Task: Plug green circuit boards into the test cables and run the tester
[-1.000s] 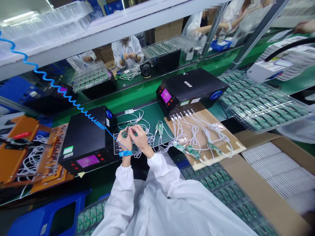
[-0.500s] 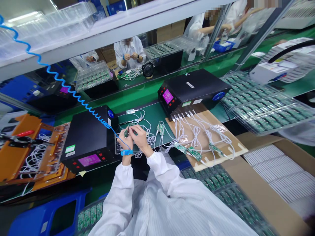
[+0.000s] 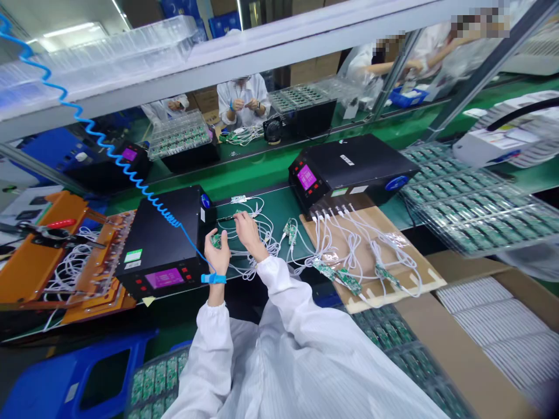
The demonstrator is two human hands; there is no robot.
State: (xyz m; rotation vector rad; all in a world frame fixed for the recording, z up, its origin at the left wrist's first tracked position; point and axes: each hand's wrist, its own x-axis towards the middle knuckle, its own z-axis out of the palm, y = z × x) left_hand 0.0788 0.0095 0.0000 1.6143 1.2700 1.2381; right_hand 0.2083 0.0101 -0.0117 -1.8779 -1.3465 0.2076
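Note:
A green circuit board is in my left hand, which wears a blue wrist strap. The board's lower part is hidden by the fingers and palm. My right hand is apart from it, a little farther forward and to the right, with its fingertips together beside a thin dark stick-like item. What those fingertips hold, if anything, I cannot make out. White cables lie tangled around this hand. Another board on a cable lies beyond it.
Black test boxes with purple screens stand left and right. Cabled boards lie on a cardboard sheet. Trays of boards are stacked at right. A coiled blue cord hangs across the left. People sit opposite.
My hands were together at the circuit board and are now apart. The right hand has moved forward to the cables; the left keeps the board. The view has shifted slightly.

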